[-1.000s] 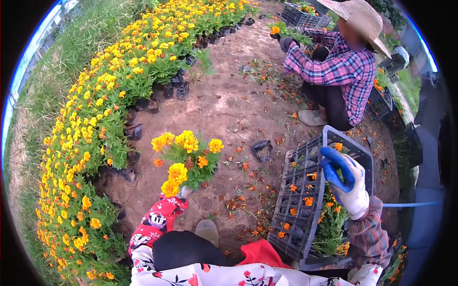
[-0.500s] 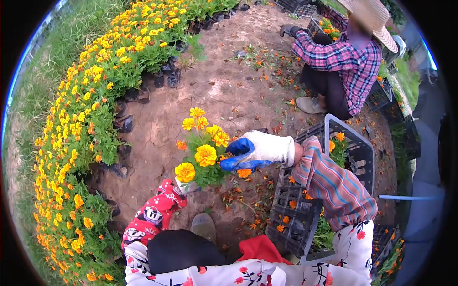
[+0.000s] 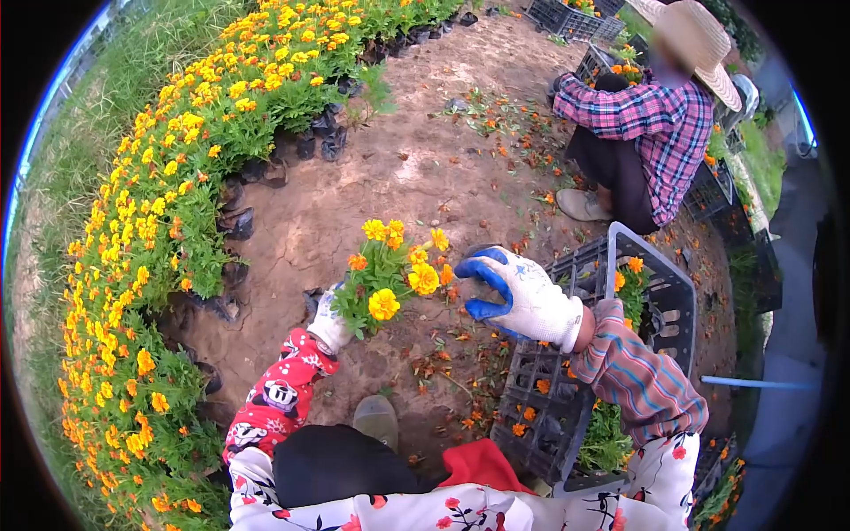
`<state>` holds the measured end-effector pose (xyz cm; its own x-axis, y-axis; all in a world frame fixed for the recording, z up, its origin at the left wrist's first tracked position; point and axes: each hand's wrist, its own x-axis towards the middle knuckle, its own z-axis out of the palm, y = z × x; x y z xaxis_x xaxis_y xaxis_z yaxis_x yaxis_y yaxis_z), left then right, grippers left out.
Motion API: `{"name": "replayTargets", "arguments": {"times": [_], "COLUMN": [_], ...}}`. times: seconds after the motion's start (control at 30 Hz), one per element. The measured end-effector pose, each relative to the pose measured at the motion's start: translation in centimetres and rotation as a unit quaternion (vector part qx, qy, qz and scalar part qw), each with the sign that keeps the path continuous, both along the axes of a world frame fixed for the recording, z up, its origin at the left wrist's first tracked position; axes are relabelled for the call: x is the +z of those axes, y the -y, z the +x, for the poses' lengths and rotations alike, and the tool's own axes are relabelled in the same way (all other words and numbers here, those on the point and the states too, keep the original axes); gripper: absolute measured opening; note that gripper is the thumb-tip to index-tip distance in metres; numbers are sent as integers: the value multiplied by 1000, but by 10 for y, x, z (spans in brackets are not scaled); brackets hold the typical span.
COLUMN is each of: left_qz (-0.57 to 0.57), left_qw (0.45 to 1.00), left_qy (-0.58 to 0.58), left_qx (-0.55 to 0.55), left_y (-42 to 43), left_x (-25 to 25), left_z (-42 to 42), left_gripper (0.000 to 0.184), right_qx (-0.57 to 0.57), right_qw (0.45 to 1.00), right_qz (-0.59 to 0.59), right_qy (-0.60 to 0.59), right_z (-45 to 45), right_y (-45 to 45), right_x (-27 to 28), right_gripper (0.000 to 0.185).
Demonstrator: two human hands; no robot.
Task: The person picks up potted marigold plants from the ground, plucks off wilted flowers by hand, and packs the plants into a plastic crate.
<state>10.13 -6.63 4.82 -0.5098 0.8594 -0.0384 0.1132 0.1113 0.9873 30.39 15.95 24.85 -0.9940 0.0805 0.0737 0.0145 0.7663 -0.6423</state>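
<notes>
A marigold plant [image 3: 381, 279] with yellow and orange blooms stands up in front of me, its lower part hidden by leaves. My left hand [image 3: 330, 320], in a white glove, is closed round the plant's lower left side. To the right of the blooms my right hand [image 3: 518, 296], in a white glove with blue fingertips, is held in the air. Its thumb and fingers are curved apart with nothing between them. Below and right of that hand, a dark plastic crate [image 3: 651, 234] leans tilted and has more marigolds inside.
Rows of marigolds [image 3: 133, 292] in black bags curve along the left. A co-worker [image 3: 633, 115] in a plaid shirt and straw hat crouches at the upper right, near more crates [image 3: 567, 21]. Fallen petals and leaves lie on the soil [image 3: 398, 177].
My right hand moved from the crate to the blooms, then drew back slightly right. My left hand has lifted and turned with the plant. The co-worker's arms have moved toward a crate, without the earlier plant.
</notes>
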Motion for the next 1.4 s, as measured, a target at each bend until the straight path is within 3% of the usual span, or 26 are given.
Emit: {"name": "replayTargets", "arguments": {"times": [0.03,0.07,0.13,0.17,0.23,0.27,0.3,0.4,0.5,0.53,0.57,0.63,0.7,0.77,0.83,0.97,1.03,1.17,1.23,1.3,1.37,1.4], "left_qz": [40,52,-17,-16,-26,-50,-52,-182,-228,-209,-209,-231,-275,-276,-286,-253,-307,-137,-106,-137,-173,-187], "left_qw": [992,996,977,977,937,886,887,889,873,888,888,831,834,852,851,829,840,869,866,873,877,876], "left_qy": [117,63,-212,-211,-349,-461,-459,-420,-430,-404,-404,-504,-477,-444,-440,-498,-447,-473,-482,-467,-445,-440], "left_qx": [30,25,-19,-19,-5,0,1,28,39,66,67,50,23,30,24,24,-22,-45,-82,-42,-55,-66], "left_y": [-6,-12,-19,-21,-24,-22,-21,-11,-10,-13,-14,-18,-24,-28,-31,-29,-33,-20,-13,-1,4,8], "left_x": [-6,0,0,2,6,25,26,35,38,38,38,39,45,47,45,7,33,8,21,3,-4,-5], "left_z": [3,9,10,13,23,25,22,12,6,6,8,12,18,24,28,21,25,12,13,14,15,14], "left_gripper": [27,28,30,30,30,30,30,27,28,30,30,32,35,38,40,40,34,35,42,45,45,46], "right_qx": [-42,-43,-51,-64,-46,-43,-39,-44,-29,-15,-6,-1,16,10,41,88,72,142,169,137,110,116], "right_qw": [999,999,995,992,991,990,989,995,989,984,998,999,995,957,954,952,954,958,966,977,988,989], "right_qz": [7,8,66,65,118,131,142,33,22,-77,-5,44,95,278,296,270,287,238,194,155,96,87], "right_qy": [-9,17,46,92,48,12,-24,80,143,157,68,32,-6,-77,20,117,37,72,28,60,-41,-23], "right_z": [-3,-8,-21,-28,-34,-33,-32,-22,-11,-7,-3,-11,-26,-48,-66,-78,-77,-59,-53,-34,-17,-5], "right_y": [6,9,20,27,29,28,29,28,23,32,45,68,73,67,54,50,54,67,77,85,93,95], "right_x": [0,-4,-6,-2,-15,-25,-28,-9,3,10,5,20,22,8,-13,-36,-54,-34,-73,-35,-19,-4], "right_gripper": [28,31,34,35,34,31,28,23,26,28,36,40,41,36,29,19,13,17,17,18,19,20]}}
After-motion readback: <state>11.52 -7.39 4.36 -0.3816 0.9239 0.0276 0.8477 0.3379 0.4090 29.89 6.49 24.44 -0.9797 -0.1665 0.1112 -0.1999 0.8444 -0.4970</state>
